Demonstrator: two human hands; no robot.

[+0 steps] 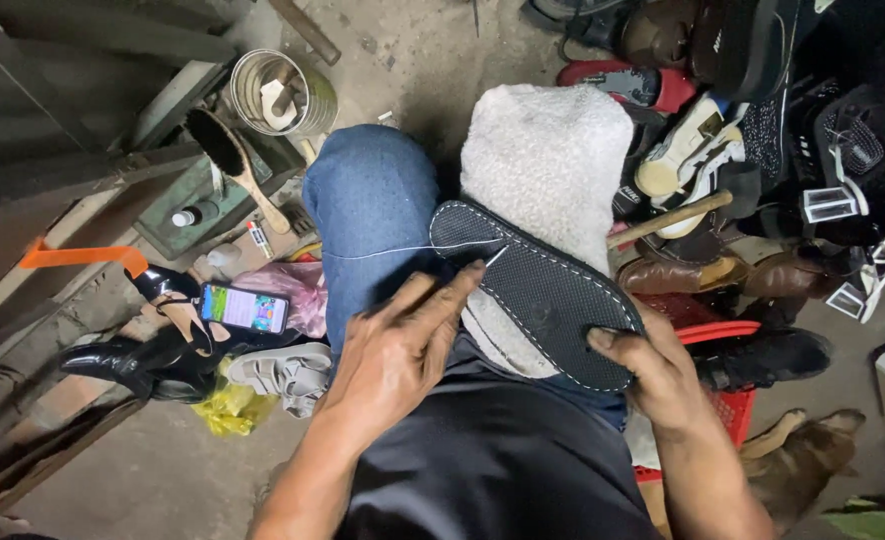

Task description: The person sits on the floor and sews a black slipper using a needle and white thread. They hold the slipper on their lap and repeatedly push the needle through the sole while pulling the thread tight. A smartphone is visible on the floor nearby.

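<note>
A black shoe sole (543,290) with white stitching round its edge lies slanted on a white towel (548,160) draped over my knee. My right hand (658,375) grips the sole's near end, thumb on top. My left hand (403,345) reaches to the sole's left edge and pinches a thin needle (498,257) between its fingertips. A white thread (383,250) runs from the needle leftward across my blue jeans (373,210).
To the left on the floor are a tin can (281,92) of tools, a shoe brush (231,160), a lit phone (245,307), black high heels (143,355) and a yellow bag (228,410). On the right are piled shoes (723,150), a wooden handle (671,217), a red basket (733,400) and a brown dog (798,460).
</note>
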